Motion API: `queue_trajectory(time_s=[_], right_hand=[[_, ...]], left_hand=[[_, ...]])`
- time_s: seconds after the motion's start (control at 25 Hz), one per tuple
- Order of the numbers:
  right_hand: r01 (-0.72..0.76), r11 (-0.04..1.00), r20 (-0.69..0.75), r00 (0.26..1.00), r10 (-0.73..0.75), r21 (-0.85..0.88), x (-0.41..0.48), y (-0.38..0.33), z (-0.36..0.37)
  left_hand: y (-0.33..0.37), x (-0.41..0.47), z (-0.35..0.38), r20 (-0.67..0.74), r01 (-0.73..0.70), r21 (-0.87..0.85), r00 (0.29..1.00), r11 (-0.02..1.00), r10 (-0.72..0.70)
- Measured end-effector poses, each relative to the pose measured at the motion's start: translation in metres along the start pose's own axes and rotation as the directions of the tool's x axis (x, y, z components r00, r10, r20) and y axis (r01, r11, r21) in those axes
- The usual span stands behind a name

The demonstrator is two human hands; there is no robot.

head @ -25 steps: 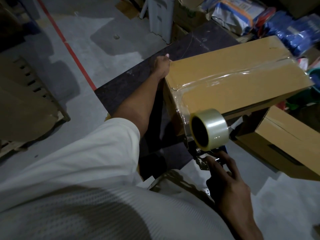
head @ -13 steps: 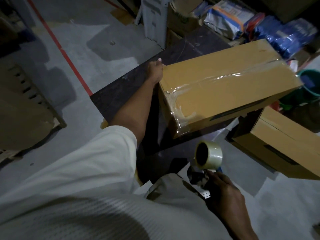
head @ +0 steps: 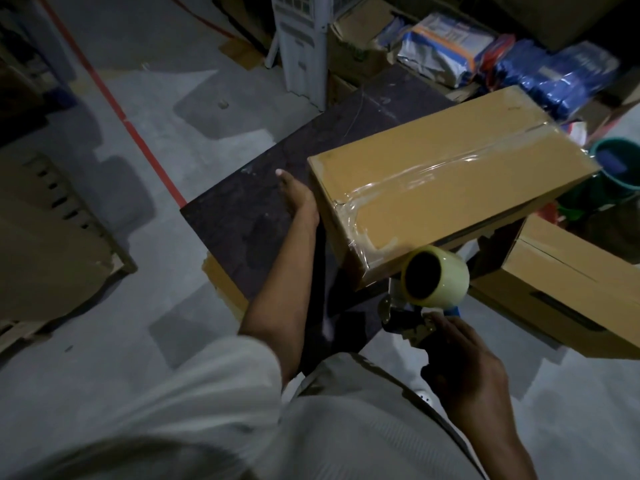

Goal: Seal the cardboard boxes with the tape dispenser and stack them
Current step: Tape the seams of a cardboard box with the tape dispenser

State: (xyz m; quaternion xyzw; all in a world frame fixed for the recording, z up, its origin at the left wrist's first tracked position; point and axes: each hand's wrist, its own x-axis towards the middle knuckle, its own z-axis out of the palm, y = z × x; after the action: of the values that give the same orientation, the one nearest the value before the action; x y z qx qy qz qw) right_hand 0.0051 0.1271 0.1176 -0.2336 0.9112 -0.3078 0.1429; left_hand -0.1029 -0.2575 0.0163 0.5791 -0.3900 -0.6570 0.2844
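Cardboard is what to watch here. The left hand [head: 299, 202] lies flat, fingers straight, against the left end of the big brown cardboard box [head: 450, 150] in the middle of the frame. That box sits on the dark flat table top [head: 242, 220]. Its near corner looks very close to the table edge, but I cannot tell if it hangs over. If the hand pushes too hard, the box could slide right and tip off.

Shiny clear tape [head: 415, 183] runs along the top and down the near end. It has wrinkles, so it may peel there.

Just below that corner is the tape dispenser with its pale yellow roll [head: 434, 277]. The right hand [head: 464, 362] is curled tight round its handle. The cutter could nick a finger or snag the box.

Now for room to move. At the left of the frame, the grey floor [head: 104, 306] gives lots of space, crossed by a thin red line [head: 131, 123].

The right side is tight. A second brown cardboard box [head: 571, 289] sits low, just beside the dispenser. A green bucket [head: 620, 161] stands near the big box's far end.
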Motion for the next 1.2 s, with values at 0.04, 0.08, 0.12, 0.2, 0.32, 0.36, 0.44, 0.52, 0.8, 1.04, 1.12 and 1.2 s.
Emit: queue_trajectory(time_s=[0.04, 0.08, 0.12, 0.2, 0.32, 0.36, 0.44, 0.52, 0.8, 1.04, 1.12, 1.2], right_hand=[[-0.004, 1.000, 0.002, 1.000, 0.004, -0.014, 0.001, 0.001, 0.000], [-0.014, 1.000, 0.010, 1.000, 0.014, -0.024, 0.003, 0.002, -0.001], [-0.022, 0.999, 0.018, 1.000, 0.022, -0.030, 0.005, 0.004, -0.001], [-0.036, 0.999, 0.030, 0.999, 0.037, -0.033, 0.009, 0.010, -0.002], [-0.056, 0.998, 0.019, 0.998, 0.056, -0.028, 0.005, 0.013, -0.003], [-0.053, 0.998, -0.001, 0.999, 0.053, -0.023, 0.003, 0.013, -0.004], [-0.056, 0.998, -0.028, 0.998, 0.056, -0.006, -0.001, 0.012, -0.010], [-0.053, 0.998, -0.037, 0.998, 0.054, 0.017, -0.002, 0.010, -0.017], [-0.005, 0.990, -0.155, 0.988, 0.027, 0.142, -0.021, -0.001, -0.030], [-0.020, 0.820, -0.035, 0.998, 0.049, 0.572, 0.017, -0.020, -0.024], [-0.039, 0.751, -0.054, 0.994, 0.099, 0.659, 0.049, -0.024, -0.015], [-0.028, 0.736, -0.092, 0.988, 0.123, 0.677, 0.087, -0.024, -0.005]], left_hand=[[-0.006, -0.017, -0.004, -0.050, -0.173, 0.021, 0.984, 0.985, 0.174], [-0.018, -0.041, -0.008, -0.012, -0.376, 0.084, 0.925, 0.923, 0.379], [-0.035, -0.067, -0.012, 0.106, -0.567, 0.135, 0.823, 0.812, 0.557], [-0.077, -0.115, -0.023, 0.399, -0.824, 0.164, 0.558, 0.542, 0.728], [-0.108, -0.136, -0.032, 0.513, -0.923, 0.156, 0.380, 0.351, 0.770], [-0.110, -0.134, -0.032, 0.499, -0.926, 0.162, 0.376, 0.342, 0.781], [-0.121, -0.123, -0.039, 0.489, -0.957, 0.163, 0.289, 0.240, 0.823], [-0.136, -0.117, -0.048, 0.523, -0.981, 0.151, 0.182, 0.119, 0.833], [-0.137, -0.142, -0.065, 0.549, -0.912, 0.256, 0.410, 0.321, 0.728], [-0.142, -0.127, -0.070, 0.619, -0.597, 0.422, 0.739, 0.682, 0.265], [-0.114, -0.121, -0.049, 0.544, -0.536, 0.381, 0.789, 0.754, 0.286], [-0.076, -0.119, -0.033, 0.444, -0.624, 0.284, 0.759, 0.728, 0.477]])
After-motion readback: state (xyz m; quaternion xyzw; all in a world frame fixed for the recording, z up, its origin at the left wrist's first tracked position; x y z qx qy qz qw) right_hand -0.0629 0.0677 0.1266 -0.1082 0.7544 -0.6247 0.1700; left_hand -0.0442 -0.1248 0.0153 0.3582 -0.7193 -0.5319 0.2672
